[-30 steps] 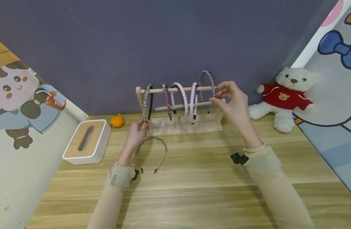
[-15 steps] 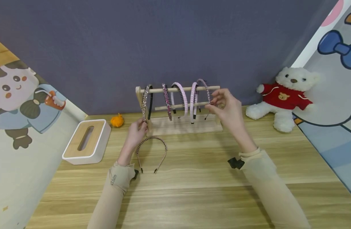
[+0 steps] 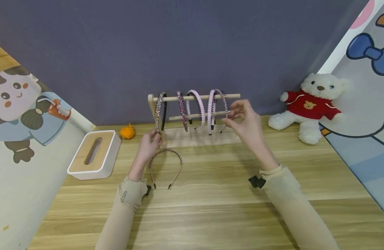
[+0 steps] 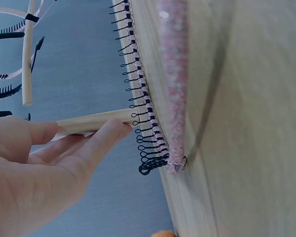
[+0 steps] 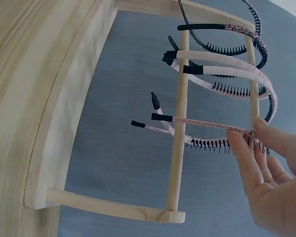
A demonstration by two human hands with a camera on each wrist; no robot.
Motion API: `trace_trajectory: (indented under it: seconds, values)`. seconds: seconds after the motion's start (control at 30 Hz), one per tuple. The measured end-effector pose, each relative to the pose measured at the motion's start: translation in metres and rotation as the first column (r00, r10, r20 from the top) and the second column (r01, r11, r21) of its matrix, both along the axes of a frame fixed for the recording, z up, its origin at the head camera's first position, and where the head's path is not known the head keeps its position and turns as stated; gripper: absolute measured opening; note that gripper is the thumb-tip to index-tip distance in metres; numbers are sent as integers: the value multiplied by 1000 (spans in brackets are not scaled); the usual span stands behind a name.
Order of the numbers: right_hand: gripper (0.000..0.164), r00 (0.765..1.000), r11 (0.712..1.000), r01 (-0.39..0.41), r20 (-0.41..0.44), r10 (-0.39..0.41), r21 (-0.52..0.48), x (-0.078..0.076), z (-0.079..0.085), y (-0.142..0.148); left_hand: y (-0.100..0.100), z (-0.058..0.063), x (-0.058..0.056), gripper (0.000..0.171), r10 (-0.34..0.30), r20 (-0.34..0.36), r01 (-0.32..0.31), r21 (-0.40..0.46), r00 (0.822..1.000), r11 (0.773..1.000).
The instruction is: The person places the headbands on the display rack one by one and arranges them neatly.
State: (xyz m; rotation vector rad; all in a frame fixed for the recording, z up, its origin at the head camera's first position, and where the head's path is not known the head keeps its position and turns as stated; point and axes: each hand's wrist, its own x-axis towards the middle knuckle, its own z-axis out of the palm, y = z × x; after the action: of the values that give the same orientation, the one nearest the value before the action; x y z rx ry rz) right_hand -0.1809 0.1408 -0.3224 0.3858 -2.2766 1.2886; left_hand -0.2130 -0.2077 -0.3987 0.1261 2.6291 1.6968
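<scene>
A wooden headband rack (image 3: 204, 139) stands against the back wall. My left hand (image 3: 149, 144) grips its left upright (image 4: 98, 120), thumb and fingers on either side. At the rack's right part, my right hand (image 3: 246, 119) pinches a thin pink headband (image 5: 207, 123) that loops over the top rod (image 3: 234, 96). Left of it hang two pale pink headbands, one wrapped and ribbed (image 3: 210, 113), a magenta glitter headband (image 3: 182, 113) and a silver glitter headband (image 3: 158, 114). On the table before the left hand lies another thin pink headband (image 3: 180, 166) with toothed inner edge.
A white tissue box (image 3: 108, 166) with a wooden lid sits at the left, near a small orange fuzzy ball (image 3: 127, 132). At the back right a white teddy bear (image 3: 310, 104) in a red sweater leans by the wall.
My right hand has brought the thin pink headband down and leftward onto the top rod, beside the ribbed pale pink one. The left hand has stayed at the upright.
</scene>
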Motion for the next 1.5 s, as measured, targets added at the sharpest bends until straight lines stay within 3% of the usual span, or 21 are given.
trace_trajectory:
  seconds: [0.37,0.5,0.63,0.73,0.83,0.93,1.0,1.1,1.2,1.33,1.5]
  values:
    - [53,1000,1000,-16,-1,16,-20,5,-3,1,-4,-1,-1,41,-3,7,3,25,1000,1000]
    - [57,1000,996,3,-8,-3,-84,19,-1,3,-2,0,-1,42,-13,15,13,18,1000,1000]
    - [55,995,995,3,-95,-12,-96,37,5,-1,0,1,-2,42,-14,3,14,11,1000,1000]
    - [46,984,998,-54,-172,46,-41,47,5,-13,1,2,-3,42,-9,-2,9,19,1000,1000]
    - [39,969,988,-154,-194,154,16,55,-3,-32,3,2,-3,43,-13,2,13,17,1000,1000]
    - [37,958,963,-257,-113,265,76,58,-17,-55,3,1,-2,43,-7,10,7,17,1000,1000]
    - [36,951,945,-307,-2,309,114,56,-27,-69,3,0,-2,42,-1,15,1,17,1000,1000]
    - [37,928,922,-354,181,326,155,47,-42,-86,3,1,-2,43,-2,17,2,27,1000,1000]
    - [39,899,903,-380,308,311,199,35,-56,-99,3,2,-2,44,-6,12,6,29,1000,1000]
    - [40,884,863,-409,365,293,297,18,-72,-116,2,2,-2,44,-3,17,3,36,1000,999]
    - [41,868,810,-438,416,270,389,2,-79,-135,1,0,-2,42,-9,19,8,47,1000,999]
